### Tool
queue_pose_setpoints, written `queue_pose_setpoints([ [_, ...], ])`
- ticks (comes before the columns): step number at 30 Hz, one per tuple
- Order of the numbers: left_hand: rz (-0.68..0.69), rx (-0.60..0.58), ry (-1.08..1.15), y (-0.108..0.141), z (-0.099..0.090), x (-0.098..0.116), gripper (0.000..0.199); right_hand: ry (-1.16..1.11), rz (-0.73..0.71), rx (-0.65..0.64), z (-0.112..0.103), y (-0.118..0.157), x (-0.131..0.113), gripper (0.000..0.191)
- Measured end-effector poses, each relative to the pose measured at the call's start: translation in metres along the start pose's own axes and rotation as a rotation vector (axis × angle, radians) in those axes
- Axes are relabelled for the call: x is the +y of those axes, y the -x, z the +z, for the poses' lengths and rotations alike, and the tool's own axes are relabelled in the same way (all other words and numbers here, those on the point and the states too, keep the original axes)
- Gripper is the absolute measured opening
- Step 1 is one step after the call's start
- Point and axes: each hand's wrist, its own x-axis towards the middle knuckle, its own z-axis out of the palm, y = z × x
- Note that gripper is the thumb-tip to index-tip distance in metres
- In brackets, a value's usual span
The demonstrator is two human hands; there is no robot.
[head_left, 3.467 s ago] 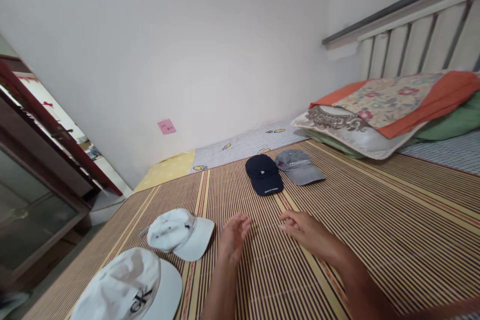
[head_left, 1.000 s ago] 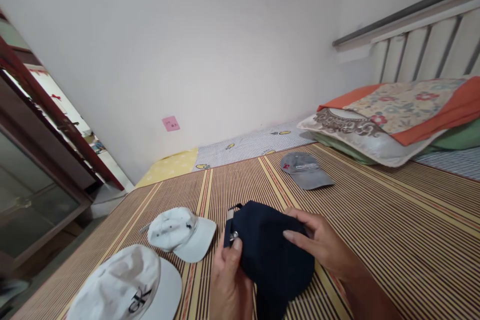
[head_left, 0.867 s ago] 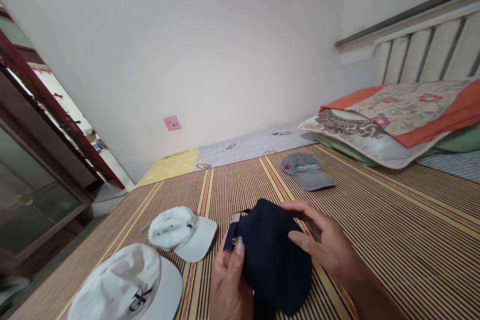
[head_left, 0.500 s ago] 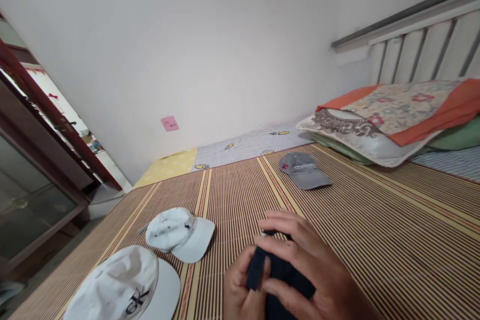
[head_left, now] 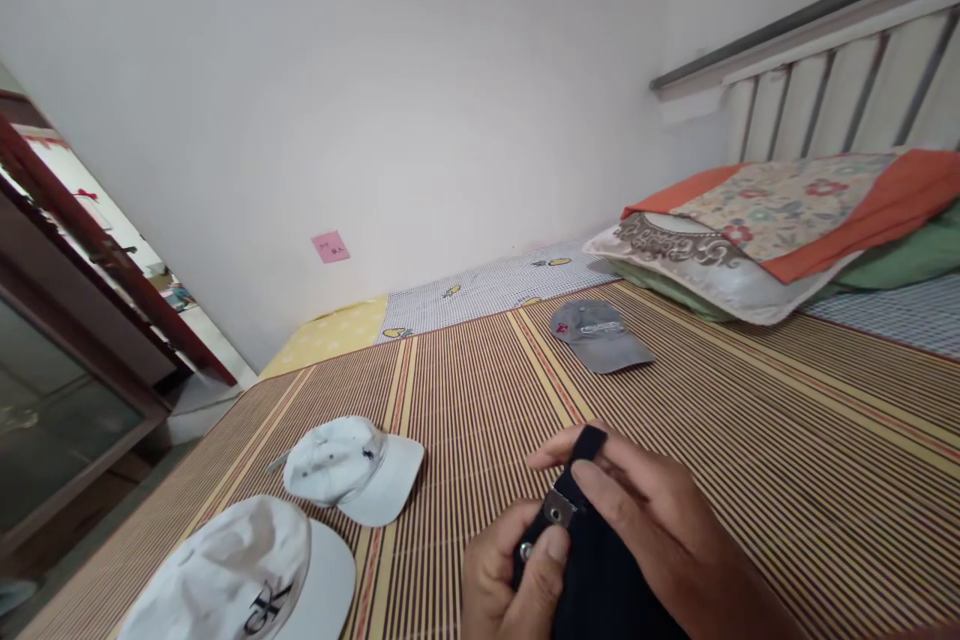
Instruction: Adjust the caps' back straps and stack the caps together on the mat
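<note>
Low in the head view, both hands are on a dark navy cap [head_left: 600, 580], its crown partly hidden by fingers and cut off by the bottom edge. My left hand [head_left: 510, 570] grips the band, thumb pressed just below a metal buckle [head_left: 556, 508]. Between the thumb and fingers of my right hand [head_left: 667, 520] is the cap's strap [head_left: 587, 444], its free end sticking up. Left of the hands lie a white cap with a small dark logo [head_left: 337, 460] and a larger white cap with black letters [head_left: 225, 570]. A grey cap [head_left: 600, 335] rests farther back.
A striped mat [head_left: 465, 400] covers the bed under the caps. Pillows with an orange floral cover [head_left: 795, 210] are stacked at the right, near a white radiator [head_left: 825, 100]. A pink note [head_left: 330, 246] is on the wall; a doorway opens at the left.
The navy cap has turned in my hands, bringing the metal buckle into view. My right fingers have shifted up onto the strap's end, and my left thumb lies below the buckle.
</note>
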Motion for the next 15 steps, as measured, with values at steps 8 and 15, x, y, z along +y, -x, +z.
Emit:
queue_pose_setpoints([
  [8, -0.290, -0.101, 0.378, -0.006, -0.008, 0.000, 0.049, 0.103, 0.110, -0.320, -0.014, -0.007, -0.006, 0.028],
  [15, -0.257, 0.126, 0.562, -0.015, -0.050, -0.017, 0.037, 0.199, 0.176, -0.055, -0.029, -0.021, 0.028, 0.040],
])
